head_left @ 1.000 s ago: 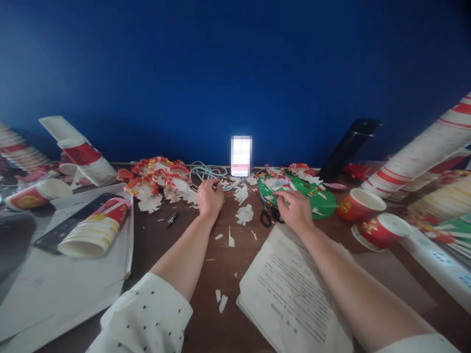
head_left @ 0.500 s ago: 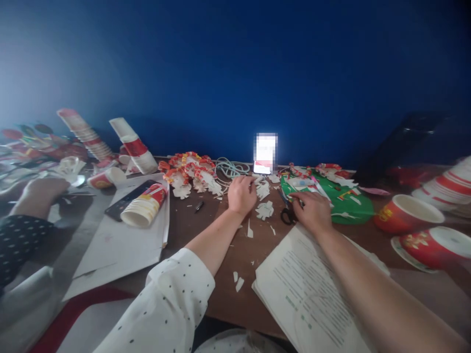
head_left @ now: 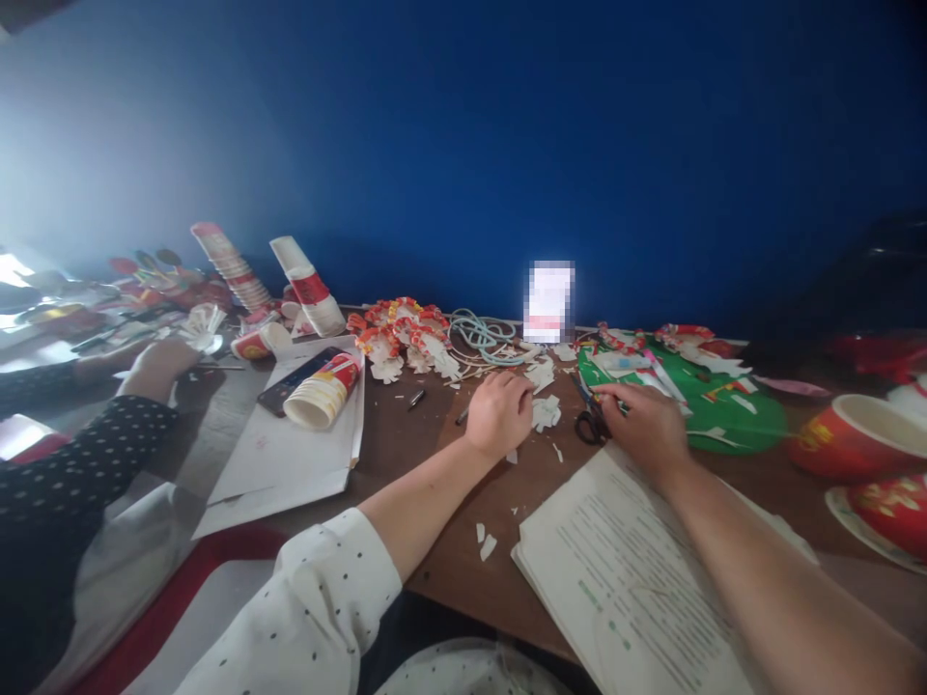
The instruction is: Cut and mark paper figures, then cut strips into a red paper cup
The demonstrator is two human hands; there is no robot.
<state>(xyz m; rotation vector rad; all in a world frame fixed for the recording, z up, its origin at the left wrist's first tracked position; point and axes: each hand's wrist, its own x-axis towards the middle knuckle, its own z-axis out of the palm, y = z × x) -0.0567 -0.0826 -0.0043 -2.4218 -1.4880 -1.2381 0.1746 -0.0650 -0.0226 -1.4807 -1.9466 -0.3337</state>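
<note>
My left hand (head_left: 499, 417) rests on the brown table, back up, with fingers curled under. White cut paper pieces (head_left: 547, 413) lie just right of it, and a thin dark stick-like item (head_left: 462, 415) shows at its left side. What the curled fingers hold, if anything, is hidden. My right hand (head_left: 643, 430) is closed, thumb and forefinger together, with a small dark green item (head_left: 623, 405) showing at the fingers; its kind is unclear. Dark-handled scissors (head_left: 592, 425) lie at those fingertips, beside a printed booklet (head_left: 615, 569) under my forearm.
A bright phone (head_left: 548, 301) stands against the blue wall. Red-and-white paper crafts (head_left: 406, 333), a coiled cable (head_left: 482, 333) and a littered green sheet (head_left: 753, 420) line the back. Stacked paper cups (head_left: 319, 396) lie left; a red cup (head_left: 855, 434) stands right. A co-worker's hand (head_left: 163, 362) is far left.
The view has turned left, so things sit further right. My left hand has drawn slightly towards me, uncovering the thin dark item. My right hand stays by the scissors.
</note>
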